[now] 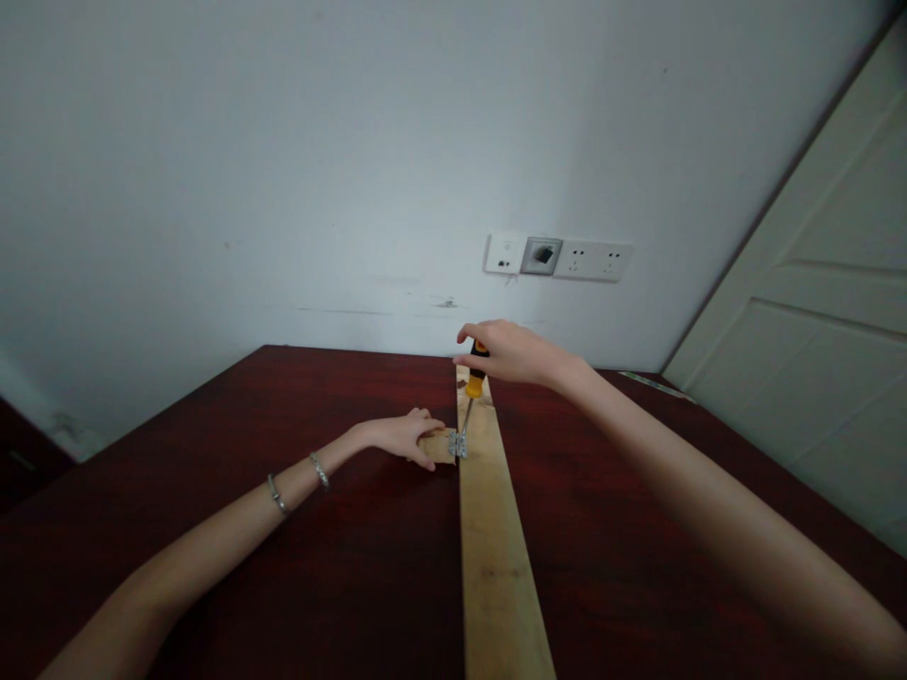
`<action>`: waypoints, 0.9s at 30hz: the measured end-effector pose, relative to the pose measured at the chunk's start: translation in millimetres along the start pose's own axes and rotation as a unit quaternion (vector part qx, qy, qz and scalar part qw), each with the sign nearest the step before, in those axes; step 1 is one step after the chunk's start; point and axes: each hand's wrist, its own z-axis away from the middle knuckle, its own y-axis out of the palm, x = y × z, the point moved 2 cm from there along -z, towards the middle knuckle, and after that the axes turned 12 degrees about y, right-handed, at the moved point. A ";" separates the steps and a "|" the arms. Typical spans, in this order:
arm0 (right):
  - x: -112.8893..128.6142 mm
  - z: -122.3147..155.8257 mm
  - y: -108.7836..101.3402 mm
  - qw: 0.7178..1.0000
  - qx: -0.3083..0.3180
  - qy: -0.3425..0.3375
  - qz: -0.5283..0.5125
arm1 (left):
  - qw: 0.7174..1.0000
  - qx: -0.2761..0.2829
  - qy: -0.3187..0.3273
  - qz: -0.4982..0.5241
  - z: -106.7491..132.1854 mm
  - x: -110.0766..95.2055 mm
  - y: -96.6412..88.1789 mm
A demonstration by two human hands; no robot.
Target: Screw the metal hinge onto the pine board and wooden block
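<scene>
A screwdriver [474, 385] with a black and yellow handle stands nearly upright in my right hand [506, 350], fingers closed round the handle's top. Its tip meets a small metal hinge [459, 444] on the right leaf. That leaf lies on a long pale wooden board [488, 529], and the other leaf rests on a short wooden piece [439, 446] butted against the board's left side. My left hand [407, 437] grips this short piece, thumb on the near side and fingers on the far side. Any screw under the tip is too small to make out.
The board lies lengthwise on a dark red table [340, 567]. Behind the table rises a white wall [354, 170] with a row of sockets [556, 258]. A pale panelled door [822, 312] is at the right, and a thin strip [656, 385] lies near the table's far right corner.
</scene>
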 end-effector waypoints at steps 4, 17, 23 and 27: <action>-1.3 -0.4 0.7 1.000 0.007 -0.010 -0.002 | 1.000 -0.001 0.002 -0.003 0.0 0.4 -0.2; 1.4 3.6 -1.0 1.000 0.003 0.000 0.007 | 1.000 -0.007 0.001 -0.001 1.0 -2.1 -0.7; 2.1 1.9 1.1 1.000 -0.012 -0.009 0.004 | 1.000 -0.007 -0.001 -0.008 0.5 -2.7 -0.9; 2.6 3.7 2.1 1.000 -0.021 0.006 0.020 | 1.000 -0.008 0.006 -0.004 0.4 -2.2 -0.9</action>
